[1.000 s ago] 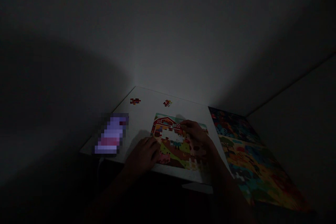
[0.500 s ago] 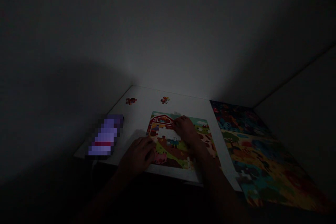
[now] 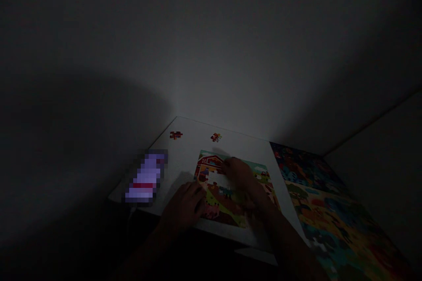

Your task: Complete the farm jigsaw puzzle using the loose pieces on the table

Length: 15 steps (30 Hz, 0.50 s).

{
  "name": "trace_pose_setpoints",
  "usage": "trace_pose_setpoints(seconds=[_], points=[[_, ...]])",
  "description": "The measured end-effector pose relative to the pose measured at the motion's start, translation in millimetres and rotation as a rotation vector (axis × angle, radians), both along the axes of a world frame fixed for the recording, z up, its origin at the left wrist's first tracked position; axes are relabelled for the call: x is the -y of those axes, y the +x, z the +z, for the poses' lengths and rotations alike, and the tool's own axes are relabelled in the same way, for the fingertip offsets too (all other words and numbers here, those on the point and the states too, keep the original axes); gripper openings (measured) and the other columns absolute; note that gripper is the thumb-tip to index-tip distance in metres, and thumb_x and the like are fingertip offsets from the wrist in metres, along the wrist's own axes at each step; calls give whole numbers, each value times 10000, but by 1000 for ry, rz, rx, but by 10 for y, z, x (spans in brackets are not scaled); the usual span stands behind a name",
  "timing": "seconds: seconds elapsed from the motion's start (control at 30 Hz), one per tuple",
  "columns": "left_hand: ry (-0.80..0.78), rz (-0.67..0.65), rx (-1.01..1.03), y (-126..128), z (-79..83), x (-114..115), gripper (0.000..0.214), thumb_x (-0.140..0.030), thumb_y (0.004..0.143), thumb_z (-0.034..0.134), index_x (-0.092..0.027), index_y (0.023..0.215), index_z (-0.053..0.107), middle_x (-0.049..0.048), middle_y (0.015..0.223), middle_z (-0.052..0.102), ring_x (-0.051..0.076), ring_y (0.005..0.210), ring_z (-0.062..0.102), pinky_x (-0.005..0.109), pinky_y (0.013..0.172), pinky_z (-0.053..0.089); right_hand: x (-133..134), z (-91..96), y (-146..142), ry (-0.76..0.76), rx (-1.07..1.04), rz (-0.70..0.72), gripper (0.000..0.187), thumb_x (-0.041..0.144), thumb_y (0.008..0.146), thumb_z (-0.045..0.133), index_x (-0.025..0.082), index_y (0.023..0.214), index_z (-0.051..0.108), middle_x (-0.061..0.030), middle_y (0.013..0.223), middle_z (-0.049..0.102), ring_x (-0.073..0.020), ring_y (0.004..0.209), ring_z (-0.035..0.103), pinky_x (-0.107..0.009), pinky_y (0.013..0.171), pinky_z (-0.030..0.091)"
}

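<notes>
A colourful farm jigsaw puzzle [image 3: 231, 202] with a red barn lies on a white table [image 3: 184, 153] in a very dark room. My left hand [image 3: 183, 206] rests on the puzzle's near left edge, fingers bent and lying on it. My right hand [image 3: 239, 171] lies over the puzzle's upper middle, fingertips pressing beside a white unfilled gap [image 3: 217, 178]. Whether those fingers hold a piece is hidden. Two loose puzzle pieces [image 3: 176, 135] [image 3: 216, 137] sit apart at the table's far side.
A blurred purple and white object [image 3: 147, 178] lies at the table's left edge. A large colourful picture board [image 3: 329, 210] lies to the right of the table. A plain wall stands close behind. Everything else is dark.
My right hand has slid a little across the puzzle's upper middle, by the white gap. My left hand stays at the left edge. The view has shifted slightly.
</notes>
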State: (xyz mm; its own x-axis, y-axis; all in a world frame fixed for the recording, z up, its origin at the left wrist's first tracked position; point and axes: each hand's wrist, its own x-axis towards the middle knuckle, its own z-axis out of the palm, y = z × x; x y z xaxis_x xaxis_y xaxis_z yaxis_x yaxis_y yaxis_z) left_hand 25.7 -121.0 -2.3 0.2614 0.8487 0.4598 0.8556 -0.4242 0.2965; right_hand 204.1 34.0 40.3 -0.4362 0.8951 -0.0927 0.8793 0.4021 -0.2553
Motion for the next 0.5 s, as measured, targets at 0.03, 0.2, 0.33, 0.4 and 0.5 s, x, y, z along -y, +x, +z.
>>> trace_pose_setpoints(seconds=[0.03, 0.2, 0.33, 0.4, 0.5], points=[[-11, -2, 0, -2, -1, 0, 157, -106, 854, 569, -174, 978, 637, 75, 1062, 664, 230, 961, 607, 389, 859, 539, -140, 10, -62, -23, -64, -11, 344, 387, 979, 448, 186, 1058, 716, -107, 1029, 714, -211, 923, 660, -284, 796, 451], [-38, -12, 5, -15, -13, -5, 111, -143, 862, 618, -178, 965, 639, 70, 1024, 657, 238, 939, 601, 395, 831, 546, -808, -106, -511, 81, -186, -210, 434, 388, 950, 475, 186, 1320, 578, -139, 1307, 600, -243, 1164, 575, -326, 959, 434], [29, -17, 49, -21, -68, -12, 160, -126, 878, 587, -170, 1028, 622, 79, 1032, 652, 237, 945, 593, 388, 829, 544, -1160, -185, -711, 52, -136, -363, 538, 521, 862, 573, 160, 1261, 598, -199, 1323, 556, -342, 1236, 514, -454, 1000, 420], [35, -29, 66, -19, -86, -9, 178, -122, 884, 581, -171, 1051, 615, 80, 1058, 650, 236, 967, 588, 389, 856, 537, -1280, -202, -692, 5, -114, -391, 568, 514, 788, 664, 129, 1202, 618, -217, 1284, 571, -353, 1222, 525, -455, 987, 432], [-7, -29, 63, -15, -80, -7, 124, -127, 888, 583, -172, 996, 624, 73, 1028, 650, 236, 955, 584, 395, 862, 530, -1351, -245, -544, -44, -121, -377, 555, 461, 727, 731, 124, 1154, 622, -190, 1197, 624, -308, 1132, 586, -386, 912, 475]])
